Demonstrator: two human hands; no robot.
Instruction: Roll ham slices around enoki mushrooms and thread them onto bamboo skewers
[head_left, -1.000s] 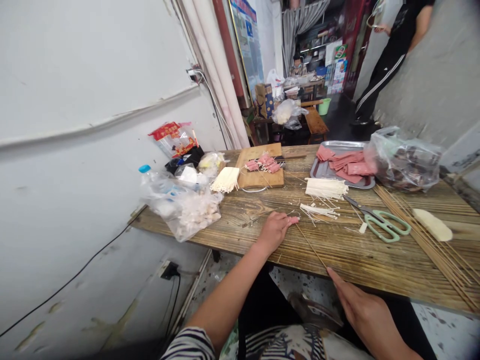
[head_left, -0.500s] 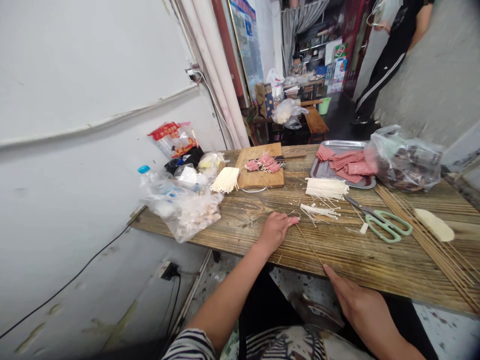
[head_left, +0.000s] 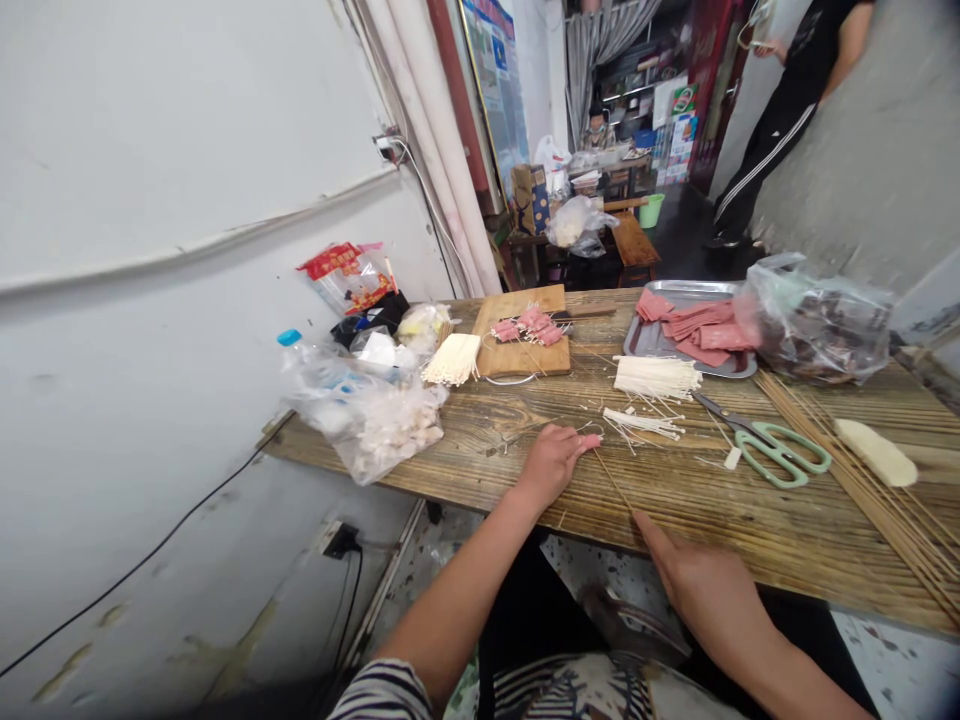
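Note:
On the wooden table (head_left: 480, 440), my left hand (head_left: 553, 463) is closed on a small pink meat roll (head_left: 591, 441) with pale mushroom ends showing. My right hand (head_left: 701, 580), at the table's front edge, grips a thin bamboo skewer (head_left: 615, 477) whose far end meets the roll; whether the tip has gone in is too small to tell. Just beyond lie a loose bunch of enoki mushrooms (head_left: 643, 425) and a thicker bunch of enoki (head_left: 656, 377). Pink meat slices (head_left: 701, 325) rest in a metal tray (head_left: 637, 345). Several finished-looking rolls (head_left: 534, 325) sit on a cutting board (head_left: 525, 362).
Green-handled scissors (head_left: 780, 455) and a pile of bamboo skewers (head_left: 862, 480) lie to the right, with a pale oval slice (head_left: 876, 452) over them. Plastic bags (head_left: 375, 420) crowd the left, another bag (head_left: 821, 320) the back right. A person in black (head_left: 772, 150) stands beyond.
My right hand has moved slightly up and left along the skewer, nearer the roll. The left hand stays on the roll. The whole view has shifted a little.

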